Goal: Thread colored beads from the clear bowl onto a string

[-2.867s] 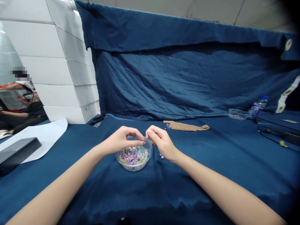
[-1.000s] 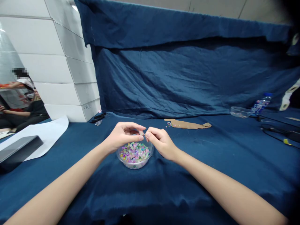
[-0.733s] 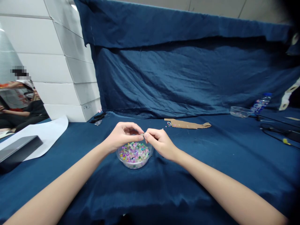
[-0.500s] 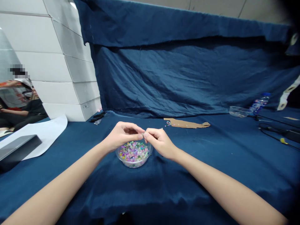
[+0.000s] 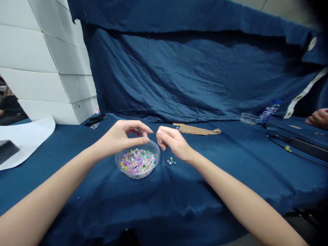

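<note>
"Hands?"
"Left hand point(image 5: 117, 137) parted at thumb and finger above the bowl point(image 5: 138, 175); right hand point(image 5: 176, 144) curled closed, contents unclear."
"Progress?"
"Many beads point(image 5: 138, 160) remain in the bowl; several loose beads point(image 5: 170, 163) lie right."

Left hand point(image 5: 124, 136) and right hand point(image 5: 174, 141), previously meeting above bowl point(image 5: 138, 175), now apart. Loose beads point(image 5: 170, 163) right of bowl re-exposed. Person's hand point(image 5: 319, 118) entered view, far right of bowl.

Clear glossy plastic bowl point(image 5: 137, 174), wrinkled blue cloth point(image 5: 220, 177) with soft sheen, matt brown cardboard point(image 5: 197, 130).
</note>
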`<state>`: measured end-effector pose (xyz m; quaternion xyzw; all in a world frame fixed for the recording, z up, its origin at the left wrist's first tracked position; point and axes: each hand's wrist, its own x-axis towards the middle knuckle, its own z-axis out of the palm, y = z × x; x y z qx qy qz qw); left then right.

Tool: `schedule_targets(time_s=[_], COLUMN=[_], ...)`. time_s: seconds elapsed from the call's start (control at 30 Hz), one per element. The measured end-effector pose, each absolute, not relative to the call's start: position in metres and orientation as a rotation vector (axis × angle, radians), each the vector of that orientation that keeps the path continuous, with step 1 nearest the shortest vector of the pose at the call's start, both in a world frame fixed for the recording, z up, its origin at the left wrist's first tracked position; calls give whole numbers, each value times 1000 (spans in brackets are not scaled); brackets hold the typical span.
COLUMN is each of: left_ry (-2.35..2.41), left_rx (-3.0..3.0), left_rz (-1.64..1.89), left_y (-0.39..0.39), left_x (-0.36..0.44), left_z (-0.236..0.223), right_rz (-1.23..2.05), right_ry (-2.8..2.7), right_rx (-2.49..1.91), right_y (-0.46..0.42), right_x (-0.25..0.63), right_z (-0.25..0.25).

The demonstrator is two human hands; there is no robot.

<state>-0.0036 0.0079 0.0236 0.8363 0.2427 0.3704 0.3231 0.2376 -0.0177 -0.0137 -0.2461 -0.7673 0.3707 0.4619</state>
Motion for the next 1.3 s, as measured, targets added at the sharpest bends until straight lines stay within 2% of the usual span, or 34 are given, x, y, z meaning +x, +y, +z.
schedule_targets(time_s=[0.1, 0.2, 0.27, 0.37, 0.6, 0.9, 1.17, 1.3], left_ry=[727, 856, 961, 990, 934, 860, 607, 564], left_rx=[2548, 2678, 2654, 2630, 2585, 2243, 2123, 2106], left_rz=[513, 94, 8, -23, 42, 490, 908, 925], left_y=[18, 26, 29, 32, 39, 58, 53, 56], left_x=[-9, -13, -15, -16, -19, -25, -12, -10], left_z=[35, 37, 33, 25, 16, 8, -3, -6], right_rz=[960, 1160, 1278, 1268, 1131, 660, 590, 626], right_ry=[-1781, -1587, -1485, -1478, -1565, -1823, -1971, -1961], right_rx=[-582, -603, -667, -759, -907, -784, -691, -675], right_y=[-8, -6, -8, -7, -1, -4, 2, 3], right_x=[244, 249, 253, 259, 259, 250, 236, 232], right_z=[-14, -19, -24, -31, -55, -61, -58, -57])
